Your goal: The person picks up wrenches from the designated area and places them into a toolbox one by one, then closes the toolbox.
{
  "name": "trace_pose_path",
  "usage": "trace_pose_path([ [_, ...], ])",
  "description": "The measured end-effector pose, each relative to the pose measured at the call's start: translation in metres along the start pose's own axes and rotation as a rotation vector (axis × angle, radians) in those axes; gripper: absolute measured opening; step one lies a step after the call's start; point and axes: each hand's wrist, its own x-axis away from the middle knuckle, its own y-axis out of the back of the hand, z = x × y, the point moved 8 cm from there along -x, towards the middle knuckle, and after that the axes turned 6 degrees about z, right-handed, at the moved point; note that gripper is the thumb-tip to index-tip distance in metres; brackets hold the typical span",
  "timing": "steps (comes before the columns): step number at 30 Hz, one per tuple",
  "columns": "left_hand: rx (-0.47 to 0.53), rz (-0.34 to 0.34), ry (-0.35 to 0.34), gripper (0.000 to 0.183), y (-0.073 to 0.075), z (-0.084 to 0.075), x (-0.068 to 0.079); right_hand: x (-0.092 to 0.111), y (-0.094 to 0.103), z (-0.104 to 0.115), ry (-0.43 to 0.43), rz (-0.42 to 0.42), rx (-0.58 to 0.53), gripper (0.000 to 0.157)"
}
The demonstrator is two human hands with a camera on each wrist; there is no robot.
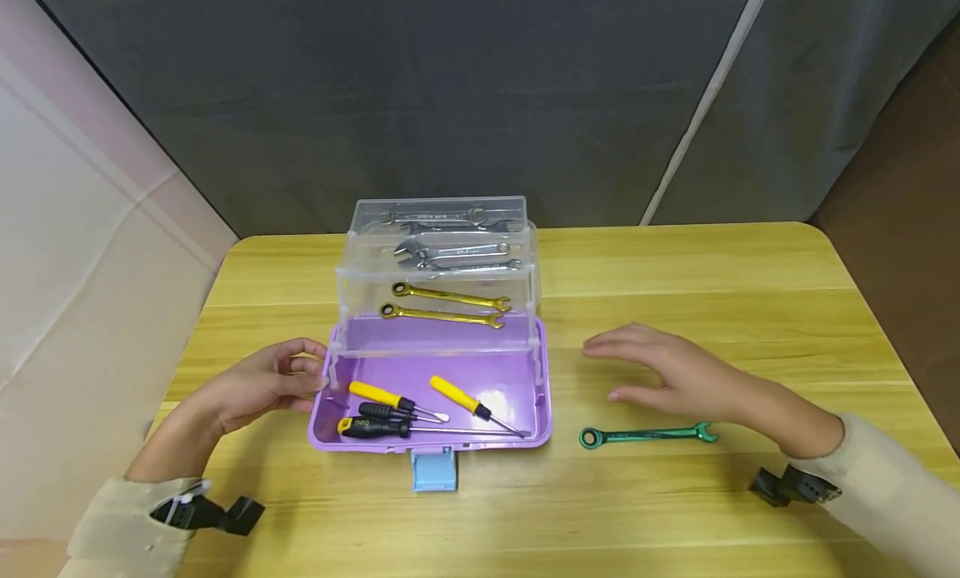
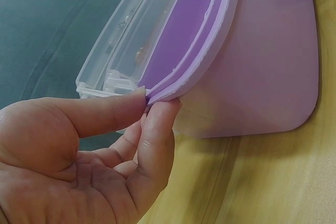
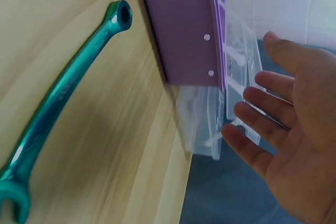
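A purple toolbox [image 1: 435,368] stands with its clear trays raised at the back. My left hand [image 1: 258,385] pinches its left rim [image 2: 176,85] between thumb and fingers, seen closely in the left wrist view. To the right of the box, my right hand [image 1: 667,374] hovers with fingers spread and holds nothing. Just below that hand, a green ratchet wrench [image 1: 648,435] lies on the table, its ring end toward the box. Inside the box lie yellow-handled screwdrivers [image 1: 378,393] and black-handled ones [image 1: 372,428]. Two gold wrenches [image 1: 446,316] sit in the lowest clear tray.
Several silver wrenches [image 1: 453,251] lie in the upper clear trays [image 1: 345,257]. A blue latch [image 1: 433,470] hangs at the box's front. The wooden table [image 1: 720,295] meets a dark curtain [image 1: 450,95] behind and a pale one [image 1: 90,253] at left.
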Motion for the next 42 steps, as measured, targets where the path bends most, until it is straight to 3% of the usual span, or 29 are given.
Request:
trace_pose_path([
  [14,0.0,-0.001,0.002,0.02,-0.001,0.0,0.0,0.054,-0.005,-0.019,-0.027,-0.069,0.049,0.059],
  [23,-0.024,-0.017,0.014,0.02,-0.001,-0.002,0.001,0.078,-0.011,-0.034,-0.011,-0.108,0.059,0.052],
  [38,-0.01,-0.016,0.021,0.02,0.0,0.0,0.0,0.098,-0.037,-0.062,-0.212,0.065,0.043,0.026],
  [42,-0.004,-0.014,0.014,0.02,0.0,0.0,0.001,0.101,-0.041,-0.065,-0.219,0.077,0.046,0.025],
])
